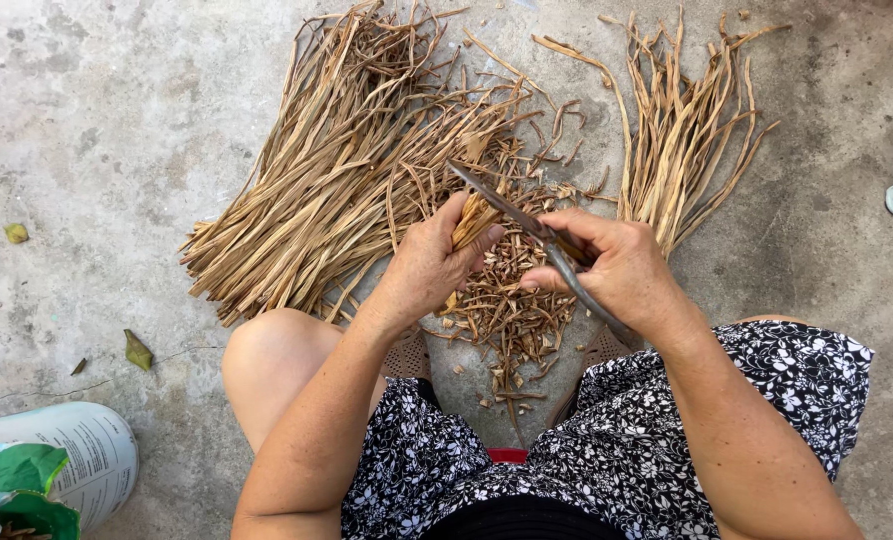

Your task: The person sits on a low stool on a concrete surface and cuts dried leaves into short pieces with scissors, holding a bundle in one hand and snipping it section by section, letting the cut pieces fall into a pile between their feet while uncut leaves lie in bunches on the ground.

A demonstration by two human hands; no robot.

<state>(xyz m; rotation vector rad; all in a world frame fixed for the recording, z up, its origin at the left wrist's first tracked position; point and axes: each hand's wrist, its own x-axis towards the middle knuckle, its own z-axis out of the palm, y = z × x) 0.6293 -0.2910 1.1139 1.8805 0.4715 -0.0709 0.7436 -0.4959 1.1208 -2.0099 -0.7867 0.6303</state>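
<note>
1. Large heap of dried plant strips [337, 170] lies on the concrete floor [97, 130]; smaller heap [687, 130] beside it.
2. Cut pieces [512, 300] pile between the knees.
3. Left hand [432, 262] clenches a strip bundle [475, 220].
4. Right hand [617, 265] grips scissors [527, 222], blades parted across the bundle: cutting step, apparently needing a firm squeeze.

Tan, straw-coloured dried stalks [337, 190] on a mottled grey concrete floor [97, 130], black-and-white floral dress [617, 450], dark rusty-brown scissors [542, 235], green-and-white sack [57, 470].
</note>
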